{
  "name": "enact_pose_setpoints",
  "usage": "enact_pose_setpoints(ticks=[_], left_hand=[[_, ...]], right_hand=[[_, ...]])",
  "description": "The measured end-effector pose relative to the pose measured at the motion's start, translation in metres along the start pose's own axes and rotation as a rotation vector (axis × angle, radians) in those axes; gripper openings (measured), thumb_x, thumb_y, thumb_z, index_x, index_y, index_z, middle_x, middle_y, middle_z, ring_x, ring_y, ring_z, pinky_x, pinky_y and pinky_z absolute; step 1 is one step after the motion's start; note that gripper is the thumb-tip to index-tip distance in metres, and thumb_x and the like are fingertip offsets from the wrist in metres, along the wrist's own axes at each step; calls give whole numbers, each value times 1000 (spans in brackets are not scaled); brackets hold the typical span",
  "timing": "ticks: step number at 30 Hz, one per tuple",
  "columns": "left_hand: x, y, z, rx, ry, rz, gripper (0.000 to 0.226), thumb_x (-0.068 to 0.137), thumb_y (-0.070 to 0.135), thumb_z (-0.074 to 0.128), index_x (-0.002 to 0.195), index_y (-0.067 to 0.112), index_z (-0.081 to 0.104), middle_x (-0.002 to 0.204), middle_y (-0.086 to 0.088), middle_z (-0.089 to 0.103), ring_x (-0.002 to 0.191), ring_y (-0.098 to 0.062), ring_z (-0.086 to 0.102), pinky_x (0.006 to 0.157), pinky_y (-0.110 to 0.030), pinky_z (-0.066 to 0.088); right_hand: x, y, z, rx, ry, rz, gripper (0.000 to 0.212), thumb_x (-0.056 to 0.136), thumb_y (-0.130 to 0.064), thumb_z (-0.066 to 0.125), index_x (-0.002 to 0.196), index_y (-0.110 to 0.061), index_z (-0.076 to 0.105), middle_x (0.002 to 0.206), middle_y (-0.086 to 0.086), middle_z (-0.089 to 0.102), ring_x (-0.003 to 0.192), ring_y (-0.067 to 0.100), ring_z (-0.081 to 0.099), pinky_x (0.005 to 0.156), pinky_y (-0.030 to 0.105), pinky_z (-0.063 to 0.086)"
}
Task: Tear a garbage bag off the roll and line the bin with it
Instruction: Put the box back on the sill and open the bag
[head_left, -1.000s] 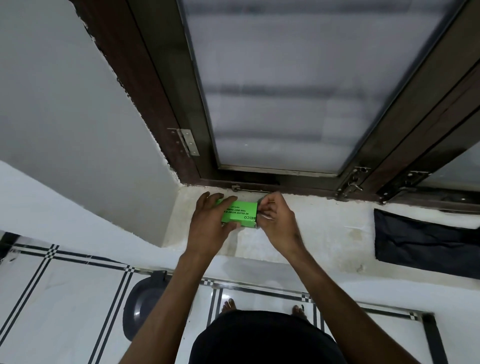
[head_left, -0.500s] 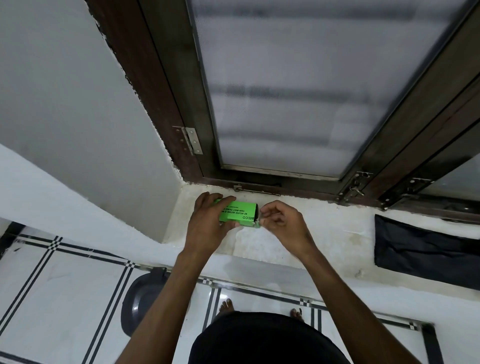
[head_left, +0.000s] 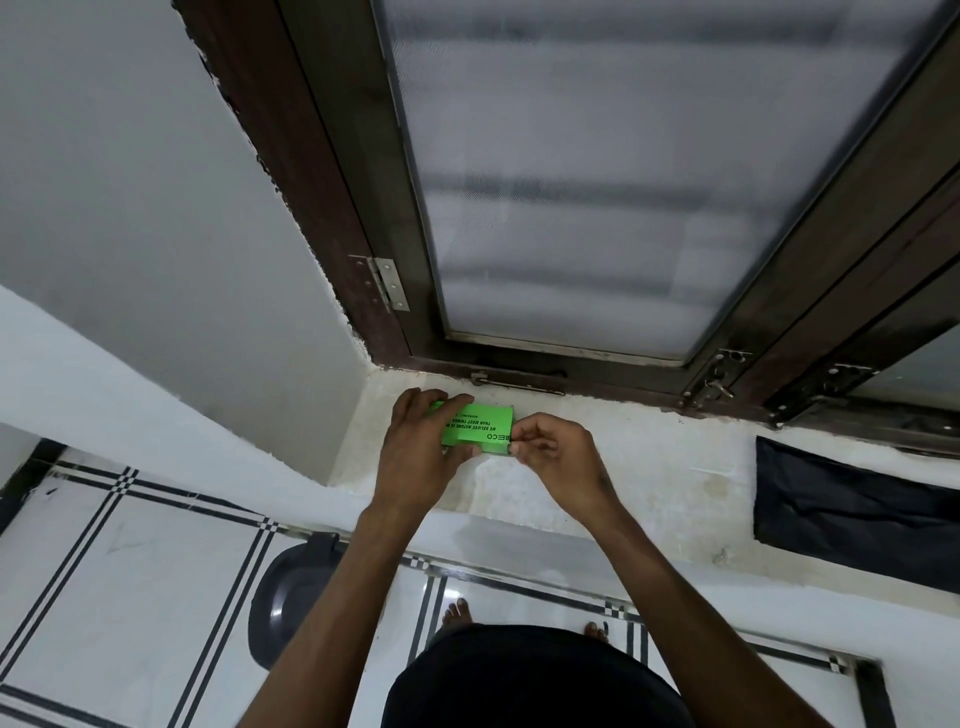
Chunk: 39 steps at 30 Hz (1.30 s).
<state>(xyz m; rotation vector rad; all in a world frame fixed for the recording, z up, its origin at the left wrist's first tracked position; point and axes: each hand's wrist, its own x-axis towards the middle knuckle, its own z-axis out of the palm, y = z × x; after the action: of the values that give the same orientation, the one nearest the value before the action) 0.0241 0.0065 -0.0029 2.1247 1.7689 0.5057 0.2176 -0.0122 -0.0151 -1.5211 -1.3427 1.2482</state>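
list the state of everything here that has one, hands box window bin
green box: held over the sill, end flap being worked
left hand: gripping the box
right hand: pinching the box's right end
frosted window: closed
latch bolt: lying along the frame's bottom edge
dark bin: on the floor, unlined
black cloth: flat on the sill

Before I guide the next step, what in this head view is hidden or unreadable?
- Green box: contents hidden by its walls; left end covered by the left hand.
- Box's right end: whether it is open is masked by the right hand.
- Bin: partly behind the left forearm; inside not visible.
- Black sheet: cut off by the right edge.
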Motion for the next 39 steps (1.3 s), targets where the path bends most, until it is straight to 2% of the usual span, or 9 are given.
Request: enact_pose_setpoints(ticks=[4, 8, 13, 17, 20, 23, 29, 35, 39], left_hand=[[1, -2, 1, 27, -7, -22, 65, 72, 30, 84, 133, 24, 60, 131, -9, 60, 130, -37, 43, 106, -47, 42], [1, -2, 1, 134, -6, -74, 65, 78, 30, 79, 138, 30, 54, 147, -5, 51, 144, -34, 31, 117, -57, 18], [4, -12, -4, 106, 6, -54, 63, 76, 24, 82, 135, 24, 58, 140, -10, 56, 136, -36, 42, 112, -49, 36], [2, -12, -3, 100, 19, -53, 64, 74, 23, 84, 134, 21, 59, 138, -13, 58, 134, -38, 44, 110, -50, 39], [2, -11, -3, 111, 16, -71, 67, 76, 28, 81, 138, 23, 55, 144, -12, 52, 141, -37, 36, 116, -55, 28], [1, -10, -6, 117, -12, -69, 76, 73, 34, 83, 141, 26, 51, 148, -10, 48, 146, -37, 28, 117, -56, 20], [-1, -3, 0, 94, -26, -13, 68, 73, 28, 84, 135, 22, 58, 141, -11, 56, 139, -38, 38, 115, -51, 32], [5, -2, -5, 166, -63, -5, 67, 77, 25, 82, 138, 26, 55, 144, -7, 54, 143, -36, 34, 118, -56, 20], [6, 1, -12, 160, -66, 16, 79, 69, 35, 86, 140, 26, 52, 142, -11, 54, 139, -37, 37, 114, -55, 29]], right_hand=[[-5, 0, -3, 42, -52, 8, 32, 91, 9, 55, 108, -19, 54, 101, 2, 75, 99, 7, 69, 85, 19, 53], [-7, -2, -7, 59, -173, 43, 42, 94, 12, 45, 112, -25, 43, 112, 4, 74, 114, 8, 64, 93, 23, 49], [-8, -9, 0, 183, -274, 125, 44, 94, 13, 42, 119, -23, 42, 125, 5, 67, 116, 9, 59, 85, 18, 47], [-2, -20, 13, 196, -189, 131, 38, 93, 14, 42, 113, -18, 43, 111, 10, 66, 100, 14, 59, 78, 17, 45], [-4, -22, 13, 191, -139, 101, 35, 91, 15, 48, 108, -16, 45, 110, 10, 67, 108, 17, 63, 87, 24, 51], [-10, -18, 8, 212, -52, 70, 37, 88, 17, 54, 95, -19, 48, 111, 12, 69, 110, 18, 66, 81, 23, 56], [-17, -9, 0, 292, 23, 95, 36, 85, 17, 59, 94, -16, 47, 112, 15, 62, 106, 31, 67, 86, 39, 58], [-14, -14, 1, 300, -81, 131, 37, 88, 16, 55, 111, -13, 46, 111, 12, 64, 100, 20, 66, 89, 31, 56], [-19, -13, -9, 230, 8, 67, 33, 88, 15, 48, 111, -9, 54, 108, 13, 66, 95, 20, 67, 80, 22, 53]])
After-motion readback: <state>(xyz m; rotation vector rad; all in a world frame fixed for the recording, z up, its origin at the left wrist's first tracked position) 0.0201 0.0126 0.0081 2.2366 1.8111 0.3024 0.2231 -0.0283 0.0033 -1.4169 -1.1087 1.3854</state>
